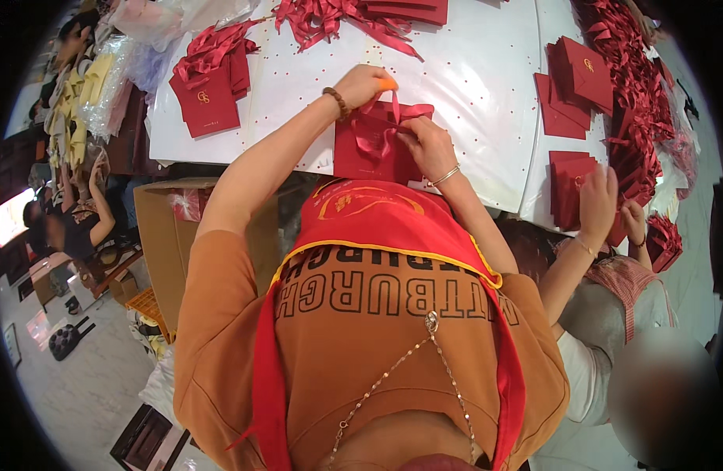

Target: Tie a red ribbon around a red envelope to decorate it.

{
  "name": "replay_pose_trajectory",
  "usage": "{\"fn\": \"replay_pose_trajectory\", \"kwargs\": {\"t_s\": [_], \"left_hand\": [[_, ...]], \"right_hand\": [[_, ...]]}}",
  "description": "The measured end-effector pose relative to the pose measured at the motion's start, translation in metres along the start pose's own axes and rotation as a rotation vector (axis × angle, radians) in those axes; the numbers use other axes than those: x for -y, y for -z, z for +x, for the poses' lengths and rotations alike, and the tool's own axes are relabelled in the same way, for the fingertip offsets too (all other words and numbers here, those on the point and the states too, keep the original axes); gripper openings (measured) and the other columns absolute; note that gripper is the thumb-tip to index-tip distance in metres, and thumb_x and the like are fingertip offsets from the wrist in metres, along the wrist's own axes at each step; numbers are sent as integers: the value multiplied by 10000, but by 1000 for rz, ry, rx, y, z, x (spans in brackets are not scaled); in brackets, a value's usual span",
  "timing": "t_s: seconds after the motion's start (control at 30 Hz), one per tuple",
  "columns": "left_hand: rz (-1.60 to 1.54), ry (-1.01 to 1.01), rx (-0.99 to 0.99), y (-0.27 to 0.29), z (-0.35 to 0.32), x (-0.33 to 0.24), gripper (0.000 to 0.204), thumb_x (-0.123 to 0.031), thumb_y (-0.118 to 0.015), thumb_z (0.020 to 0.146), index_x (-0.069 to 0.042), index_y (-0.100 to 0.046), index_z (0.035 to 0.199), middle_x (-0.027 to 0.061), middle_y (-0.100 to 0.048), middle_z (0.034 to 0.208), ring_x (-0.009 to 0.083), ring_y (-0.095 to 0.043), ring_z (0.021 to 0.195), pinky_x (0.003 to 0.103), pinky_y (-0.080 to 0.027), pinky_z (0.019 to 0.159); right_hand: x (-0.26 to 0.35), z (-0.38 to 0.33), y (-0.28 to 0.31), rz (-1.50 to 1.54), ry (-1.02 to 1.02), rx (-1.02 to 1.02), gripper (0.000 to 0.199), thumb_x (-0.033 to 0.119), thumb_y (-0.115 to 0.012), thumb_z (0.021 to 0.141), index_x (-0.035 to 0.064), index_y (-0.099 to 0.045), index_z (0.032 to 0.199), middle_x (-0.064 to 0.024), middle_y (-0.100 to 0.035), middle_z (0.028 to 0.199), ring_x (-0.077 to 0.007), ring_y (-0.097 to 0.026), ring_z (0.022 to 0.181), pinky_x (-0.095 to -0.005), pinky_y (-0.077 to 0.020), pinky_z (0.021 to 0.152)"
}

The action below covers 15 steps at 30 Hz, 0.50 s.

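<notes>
A dark red paper gift bag [353, 161] lies flat at the near edge of the white table, just in front of my apron. Over its upper part runs a loose red ribbon [372, 146]. My left hand [363, 85], with a beaded bracelet at the wrist and an orange cover on a fingertip, pinches the ribbon above the bag. My right hand [429, 145], wearing a silver bangle, has its fingers closed on the ribbon at the bag's right side. The ribbon's exact path between the fingers is partly hidden.
A stack of red bags with ribbons [212, 98] lies to the left. More ribbons [322, 20] are heaped at the far side. On the right are bag stacks [585, 71] and a co-worker's hands [599, 204]. A cardboard box [161, 235] stands below the table at left.
</notes>
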<state>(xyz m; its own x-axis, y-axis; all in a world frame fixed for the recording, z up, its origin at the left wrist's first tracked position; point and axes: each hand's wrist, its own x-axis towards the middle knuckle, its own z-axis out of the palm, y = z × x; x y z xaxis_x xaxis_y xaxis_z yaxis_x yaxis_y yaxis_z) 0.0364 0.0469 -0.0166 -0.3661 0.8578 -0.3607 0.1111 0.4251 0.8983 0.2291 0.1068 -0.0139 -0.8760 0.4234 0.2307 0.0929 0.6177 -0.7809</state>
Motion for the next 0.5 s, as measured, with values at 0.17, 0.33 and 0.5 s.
{"fn": "replay_pose_trajectory", "kwargs": {"t_s": [0.17, 0.33, 0.5], "left_hand": [[102, 95, -103, 17, -1, 8, 169, -181, -564, 799, -35, -608, 871, 23, -583, 725, 77, -470, 551, 204, -395, 516], [195, -111, -17, 8, -16, 9, 223, -98, -533, 805, -42, -553, 1020, 35, -560, 702, 82, -502, 548, 231, -401, 470], [133, 64, -9, 1, -11, 7, 213, -180, -510, 835, -62, -603, 985, 21, -553, 696, 76, -494, 568, 227, -403, 510]], "right_hand": [[-3, 1, 0, -13, 5, 18, 148, 40, -610, 718, 26, -573, 861, -121, -564, 778, -303, -566, 697, -364, -456, 604], [-1, 3, 1, 3, 8, 26, 145, 37, -608, 719, 25, -569, 858, -121, -562, 780, -304, -564, 698, -365, -452, 603], [2, 3, 2, 21, -11, 39, 133, 43, -604, 726, 27, -564, 852, -123, -557, 784, -307, -560, 699, -367, -449, 601]]}}
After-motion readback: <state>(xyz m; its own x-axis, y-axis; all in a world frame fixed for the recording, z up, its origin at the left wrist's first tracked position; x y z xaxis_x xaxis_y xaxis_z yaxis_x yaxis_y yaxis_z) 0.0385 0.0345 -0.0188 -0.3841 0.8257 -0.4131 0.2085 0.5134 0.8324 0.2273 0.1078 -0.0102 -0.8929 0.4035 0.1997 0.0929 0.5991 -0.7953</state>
